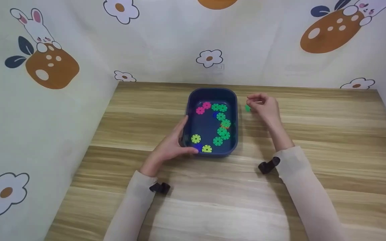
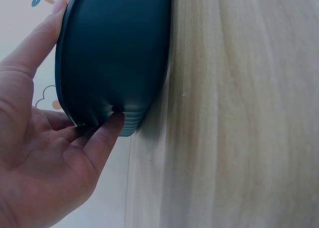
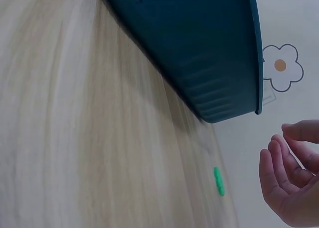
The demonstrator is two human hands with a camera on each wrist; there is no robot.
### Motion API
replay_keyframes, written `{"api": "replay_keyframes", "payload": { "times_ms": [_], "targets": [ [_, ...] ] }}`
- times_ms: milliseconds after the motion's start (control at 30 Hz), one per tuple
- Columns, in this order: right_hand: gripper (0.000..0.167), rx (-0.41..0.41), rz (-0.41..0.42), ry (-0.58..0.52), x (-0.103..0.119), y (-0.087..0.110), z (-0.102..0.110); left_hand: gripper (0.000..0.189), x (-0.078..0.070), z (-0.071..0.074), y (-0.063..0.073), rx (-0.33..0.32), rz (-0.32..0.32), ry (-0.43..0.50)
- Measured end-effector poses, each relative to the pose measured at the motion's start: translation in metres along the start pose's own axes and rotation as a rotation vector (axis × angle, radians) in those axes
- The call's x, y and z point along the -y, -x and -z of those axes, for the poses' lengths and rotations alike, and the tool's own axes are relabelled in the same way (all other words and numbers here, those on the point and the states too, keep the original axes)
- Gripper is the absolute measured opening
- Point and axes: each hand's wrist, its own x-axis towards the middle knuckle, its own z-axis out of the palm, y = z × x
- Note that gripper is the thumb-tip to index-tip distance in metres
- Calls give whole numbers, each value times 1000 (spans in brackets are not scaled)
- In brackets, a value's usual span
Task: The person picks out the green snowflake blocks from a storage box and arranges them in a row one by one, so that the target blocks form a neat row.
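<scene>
A dark blue rectangular bin [image 1: 213, 90] stands on the table, with toothed plastic discs inside. My left hand [image 1: 173, 144] grips its near left corner, thumb along the near rim and fingers against the left wall. In the left wrist view these fingers [image 2: 106, 136] curl against the bin's outer side [image 2: 117, 49]. To the right of the bin, a loose green disc [image 1: 247, 108] lies flat on the table, seen edge-on in the right wrist view. Above it hovers my right hand [image 1: 265, 108], fingers loosely bent, with nothing between thumb and fingertips.
Inside the bin lie several green discs [image 1: 217, 141], two pink discs [image 1: 200, 110] and two yellow discs [image 1: 196, 138], with bits of blue and orange showing. The wood-grain table [image 1: 330, 134] meets patterned cloth walls [image 1: 166, 43] at the back and sides.
</scene>
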Motion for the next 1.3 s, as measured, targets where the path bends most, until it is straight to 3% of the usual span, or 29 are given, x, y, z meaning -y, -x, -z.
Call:
{"api": "replay_keyframes", "payload": {
  "times_ms": [900, 1300],
  "targets": [
    [24, 70, 51, -52, 19, 19, -26, 116, 0, -1, 1, 0, 4, 8],
    [25, 128, -4, 17, 24, 23, -35, 116, -1, 0, 0, -1, 8, 3]
  ]
}}
